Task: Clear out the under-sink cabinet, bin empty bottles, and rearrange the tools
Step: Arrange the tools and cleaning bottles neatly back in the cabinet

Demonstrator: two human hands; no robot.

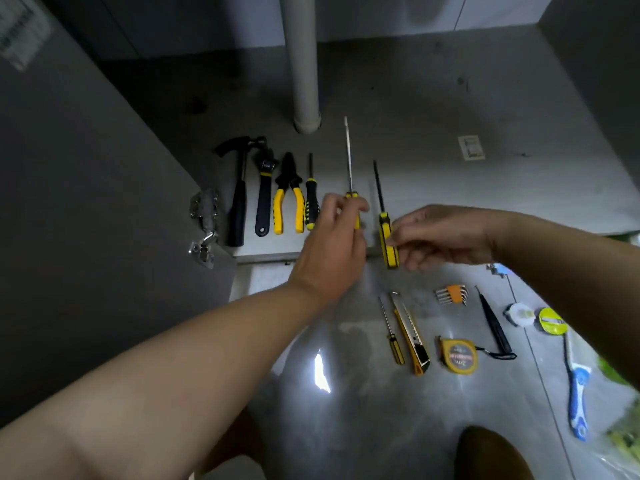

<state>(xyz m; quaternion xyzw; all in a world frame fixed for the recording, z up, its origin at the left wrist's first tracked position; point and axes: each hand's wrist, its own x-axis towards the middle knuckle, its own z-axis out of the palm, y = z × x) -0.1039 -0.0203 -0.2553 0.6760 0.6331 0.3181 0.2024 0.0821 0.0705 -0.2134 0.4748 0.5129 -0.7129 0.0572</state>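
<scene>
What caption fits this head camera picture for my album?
Left hand holds the silver-shaft screwdriver, right hand the black-shaft screwdriver, beside hammer and pliers in the cabinet.

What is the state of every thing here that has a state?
Cabinet door: open.
Pliers: closed, lying flat.
Tape measure: tape wound in.
Silver-shaft screwdriver: held by its handle.
Black-shaft screwdriver: held by its handle.
Utility knife: blade position unclear.

Your bare left hand (332, 244) and bare right hand (446, 237) carry uncovered skin only. Left forearm (173, 368) and right forearm (568, 258) are uncovered to the frame edge. Rounded knee-like shape (491, 452): covering indeterminate
</scene>
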